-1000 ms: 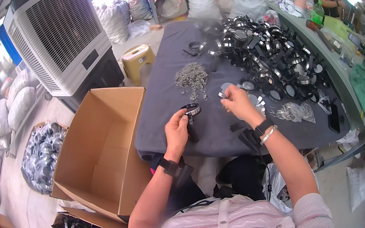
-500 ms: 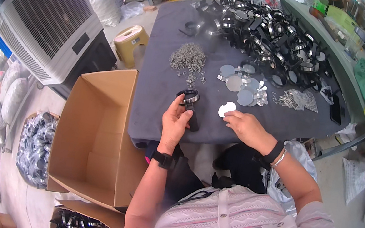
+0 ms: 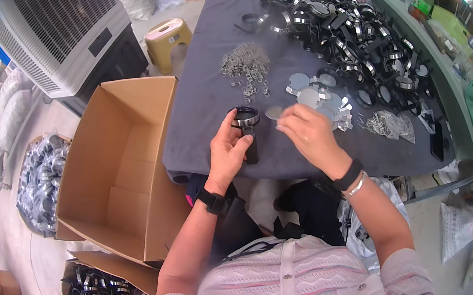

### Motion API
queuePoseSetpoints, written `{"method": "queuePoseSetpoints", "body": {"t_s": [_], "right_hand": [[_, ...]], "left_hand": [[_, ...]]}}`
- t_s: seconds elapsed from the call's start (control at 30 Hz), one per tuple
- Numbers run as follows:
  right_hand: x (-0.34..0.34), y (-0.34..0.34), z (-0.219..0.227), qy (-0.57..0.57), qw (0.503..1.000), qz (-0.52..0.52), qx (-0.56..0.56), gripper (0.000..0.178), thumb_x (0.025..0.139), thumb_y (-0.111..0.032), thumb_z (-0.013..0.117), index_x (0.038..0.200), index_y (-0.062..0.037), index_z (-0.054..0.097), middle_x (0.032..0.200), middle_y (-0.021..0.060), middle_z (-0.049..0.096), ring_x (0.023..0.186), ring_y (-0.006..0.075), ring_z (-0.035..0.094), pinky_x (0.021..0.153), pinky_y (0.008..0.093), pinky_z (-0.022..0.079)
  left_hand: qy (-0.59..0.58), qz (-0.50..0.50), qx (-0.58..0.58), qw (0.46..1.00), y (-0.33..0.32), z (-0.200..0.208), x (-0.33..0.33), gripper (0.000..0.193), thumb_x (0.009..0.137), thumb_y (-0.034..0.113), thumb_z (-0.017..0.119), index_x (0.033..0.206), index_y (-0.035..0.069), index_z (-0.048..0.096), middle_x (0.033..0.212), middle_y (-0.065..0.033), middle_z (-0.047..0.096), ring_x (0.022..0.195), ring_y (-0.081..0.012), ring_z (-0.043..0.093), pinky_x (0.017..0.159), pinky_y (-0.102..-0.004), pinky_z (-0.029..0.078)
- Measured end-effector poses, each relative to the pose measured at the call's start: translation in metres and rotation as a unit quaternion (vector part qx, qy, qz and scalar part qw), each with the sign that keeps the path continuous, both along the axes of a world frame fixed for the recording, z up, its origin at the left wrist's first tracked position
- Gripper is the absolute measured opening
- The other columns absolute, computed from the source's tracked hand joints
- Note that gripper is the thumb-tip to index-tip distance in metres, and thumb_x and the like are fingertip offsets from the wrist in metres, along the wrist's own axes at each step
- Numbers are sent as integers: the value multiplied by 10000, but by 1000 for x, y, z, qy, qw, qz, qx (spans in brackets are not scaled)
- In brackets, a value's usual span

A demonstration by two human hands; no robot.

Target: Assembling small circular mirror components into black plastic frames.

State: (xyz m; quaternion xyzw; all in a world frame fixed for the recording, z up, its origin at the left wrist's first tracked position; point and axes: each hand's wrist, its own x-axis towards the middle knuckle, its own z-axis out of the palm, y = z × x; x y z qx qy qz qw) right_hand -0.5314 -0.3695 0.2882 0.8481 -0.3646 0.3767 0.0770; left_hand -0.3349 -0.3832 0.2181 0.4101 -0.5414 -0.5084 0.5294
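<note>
My left hand [image 3: 227, 152], near the front edge of the table, is closed around a black ring-shaped part [image 3: 247, 117] with a silver band and a short black handle, its ring facing up. Just to the right, my right hand [image 3: 312, 136] pinches a thin round disc [image 3: 273, 112] at its edge. The disc looks greyish and stands a little apart from the ring. Past my right hand lie several flat round discs [image 3: 309, 97] with small silver metal pieces [image 3: 344, 120] beside them. My right hand partly covers this group.
A heap of black ringed parts [image 3: 354, 42] fills the table's far right. Small metal clips [image 3: 246, 61] form a pile at centre left. A bag of small pins [image 3: 391, 125] and a black phone [image 3: 437, 141] lie right. An open cardboard box [image 3: 111, 164] stands left of the table.
My right hand has moved left and away from me, bringing the disc closer to the ring. The disc, bright white before, now looks grey. My left hand keeps its hold on the ringed part.
</note>
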Motion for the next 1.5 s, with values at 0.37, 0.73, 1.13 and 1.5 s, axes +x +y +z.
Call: {"method": "queuePoseSetpoints", "body": {"t_s": [0.37,0.73,1.13,1.5], "right_hand": [[39,-35,-37,-65,996,19,64,113,774,-25,646,887,-24,633,892,72,641,832,257,632,694,338,518],[45,-36,-38,-97,993,8,66,94,782,-24,640,871,-16,612,883,90,634,794,275,635,673,338,524],[44,-42,-40,-79,995,40,40,127,695,-10,616,804,-46,562,815,51,593,757,247,614,620,341,517],[42,-38,-41,-49,997,42,46,161,696,30,634,842,-27,595,865,73,630,767,267,630,621,331,526]], "left_hand": [[-4,-9,3,1000,1,6,-1,669,792,-11,606,1405,33,342,816,-39,590,618,-55,522,492,-204,442],[-16,3,-1,1000,0,1,-1,619,785,-11,621,1362,0,398,825,-43,598,667,-60,538,598,-211,466],[-3,-3,-8,1000,-1,-2,-1,603,780,-5,626,1346,-1,419,824,-36,594,686,-56,538,640,-207,466],[-13,-10,8,1000,-2,-1,0,459,810,18,619,1260,27,527,775,-11,594,626,-38,506,557,-201,439]]}}
